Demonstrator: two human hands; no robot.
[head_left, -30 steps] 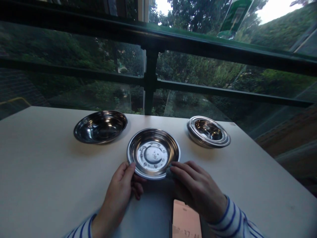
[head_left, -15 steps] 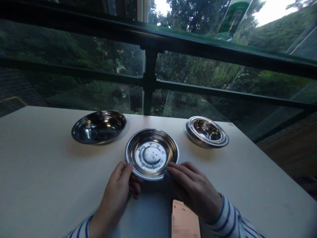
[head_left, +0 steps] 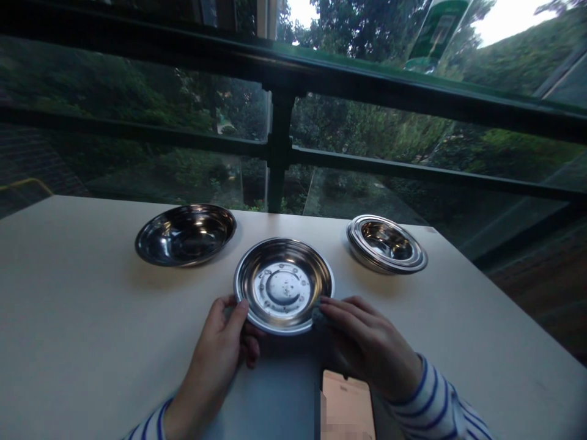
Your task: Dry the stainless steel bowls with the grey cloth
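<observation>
A shallow stainless steel bowl, marked with a ring of stamps on its bottom, is in front of me, tilted a little toward me. My left hand pinches its lower left rim, thumb on top and fingers beneath. At the lower right rim, my right hand presses a small grey-green cloth-like piece against the edge. Most of that piece is hidden by the fingers, so its kind is unclear.
A larger steel bowl stands at the back left, and a stack of steel bowls at the back right. A phone lies below my right hand on the white table. Behind run a dark green railing and glass; a bottle is on the ledge.
My right hand has slid slightly right and up along the bowl's rim with the small grey-green piece. My left hand keeps its hold. The whole view has shifted a little.
</observation>
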